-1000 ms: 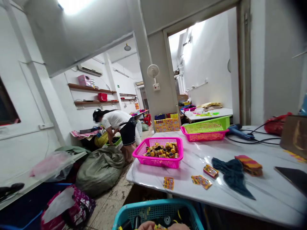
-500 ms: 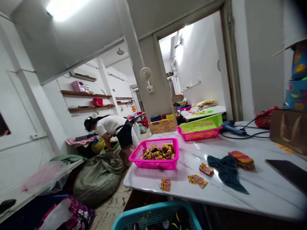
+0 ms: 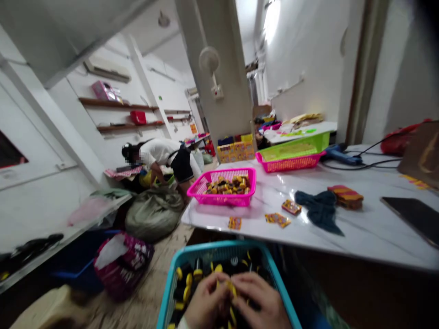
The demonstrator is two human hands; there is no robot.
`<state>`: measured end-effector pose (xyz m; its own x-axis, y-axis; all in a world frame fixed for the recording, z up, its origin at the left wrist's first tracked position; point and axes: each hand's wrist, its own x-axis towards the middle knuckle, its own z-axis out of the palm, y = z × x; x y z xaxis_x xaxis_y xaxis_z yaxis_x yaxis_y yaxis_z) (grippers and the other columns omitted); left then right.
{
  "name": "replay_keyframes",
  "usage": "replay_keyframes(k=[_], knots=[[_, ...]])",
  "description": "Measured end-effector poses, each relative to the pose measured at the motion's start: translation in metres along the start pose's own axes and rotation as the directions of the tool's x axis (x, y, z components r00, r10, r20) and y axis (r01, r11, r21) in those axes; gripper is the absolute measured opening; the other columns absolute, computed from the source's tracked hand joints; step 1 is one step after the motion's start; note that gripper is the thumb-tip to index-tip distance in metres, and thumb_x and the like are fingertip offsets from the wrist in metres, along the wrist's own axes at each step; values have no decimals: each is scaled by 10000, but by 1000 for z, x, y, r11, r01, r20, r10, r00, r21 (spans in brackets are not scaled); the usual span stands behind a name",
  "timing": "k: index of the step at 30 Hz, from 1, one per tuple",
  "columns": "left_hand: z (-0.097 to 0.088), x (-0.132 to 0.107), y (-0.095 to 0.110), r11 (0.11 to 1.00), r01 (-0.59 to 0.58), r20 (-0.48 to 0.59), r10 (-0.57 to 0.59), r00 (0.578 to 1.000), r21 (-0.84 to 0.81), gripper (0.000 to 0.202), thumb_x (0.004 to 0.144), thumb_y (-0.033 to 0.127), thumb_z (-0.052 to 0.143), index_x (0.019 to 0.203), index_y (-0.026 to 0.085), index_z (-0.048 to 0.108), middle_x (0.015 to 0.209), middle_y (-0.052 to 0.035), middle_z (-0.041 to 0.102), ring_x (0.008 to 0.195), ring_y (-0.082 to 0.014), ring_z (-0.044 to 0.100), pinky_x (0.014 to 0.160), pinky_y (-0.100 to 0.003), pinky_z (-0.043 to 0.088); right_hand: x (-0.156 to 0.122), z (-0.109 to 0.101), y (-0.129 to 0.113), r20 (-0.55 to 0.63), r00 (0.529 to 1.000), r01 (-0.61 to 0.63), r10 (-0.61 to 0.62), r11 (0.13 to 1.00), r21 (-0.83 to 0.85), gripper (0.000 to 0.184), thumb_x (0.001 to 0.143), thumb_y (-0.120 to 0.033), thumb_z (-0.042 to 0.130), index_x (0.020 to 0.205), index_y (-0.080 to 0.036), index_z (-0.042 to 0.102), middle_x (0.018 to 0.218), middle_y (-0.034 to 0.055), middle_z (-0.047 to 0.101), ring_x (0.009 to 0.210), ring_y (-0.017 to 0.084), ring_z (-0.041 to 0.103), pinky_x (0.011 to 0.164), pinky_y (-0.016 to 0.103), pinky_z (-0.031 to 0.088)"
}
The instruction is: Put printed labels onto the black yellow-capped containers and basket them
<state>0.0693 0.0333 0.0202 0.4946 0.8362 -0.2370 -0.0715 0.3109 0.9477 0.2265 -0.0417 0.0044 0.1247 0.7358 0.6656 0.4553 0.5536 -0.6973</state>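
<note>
My left hand (image 3: 207, 299) and my right hand (image 3: 260, 299) are together over a teal plastic basket (image 3: 168, 292), fingertips meeting. Both are closed in a pinch around a small yellow piece (image 3: 231, 289), mostly covered by the fingers and blurred. Below them, the basket holds many small black cylinders with yellow ends (image 3: 187, 288). On the table just beyond lie a printed yellow-orange card (image 3: 235, 223), a pair of overlapping cards (image 3: 277, 220) and a thicker stack of them (image 3: 291, 206).
A pink basket (image 3: 222, 199) of yellow-labelled cylinders stands on the marble-patterned table (image 3: 254, 228). Nearby are a dark blue cloth (image 3: 320, 210), a black tablet-like slab (image 3: 411, 219) and a blue heat tool (image 3: 343, 155). A co-worker (image 3: 161, 153) bends over at left, behind a large sack (image 3: 154, 214).
The view has tilted down, so more of the teal basket shows. Both my hands have come into view above it, pinching a small yellow piece. The co-worker stays bent over.
</note>
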Motion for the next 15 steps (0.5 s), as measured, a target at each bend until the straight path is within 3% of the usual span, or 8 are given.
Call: replay_keyframes(k=[3,7,10,15], knots=[[5,-6,8,1000,28,87,-28,996,-8,480,697,555,811,858,118,696,620,-8,582,460,-75,471,465,-207,354,-5,2,5,-82,995,-55,57,998,19,279,889,-178,649,1138,-272,735,1086,76,726,1002,203,716,864,322,620],[4,-3,19,990,-94,137,79,987,108,374,744,401,821,957,123,690,756,-12,626,619,-90,516,601,-206,421,-6,4,5,-118,986,-110,114,993,36,312,852,-181,702,1144,-283,738,1042,70,748,926,195,724,827,341,628],[-1,1,20,979,-139,175,112,978,151,364,741,378,821,982,141,685,865,-26,660,731,-118,573,691,-228,457,-2,4,5,-95,983,-155,157,987,28,313,849,-195,712,1147,-287,736,1031,64,751,907,194,724,807,343,628],[-16,3,9,997,30,223,-47,974,78,490,789,512,745,1104,153,635,778,-19,642,592,-101,552,579,-226,425,-1,6,7,-44,994,-107,105,993,-42,321,842,-168,711,1138,-289,741,1072,70,743,973,208,716,866,367,615]])
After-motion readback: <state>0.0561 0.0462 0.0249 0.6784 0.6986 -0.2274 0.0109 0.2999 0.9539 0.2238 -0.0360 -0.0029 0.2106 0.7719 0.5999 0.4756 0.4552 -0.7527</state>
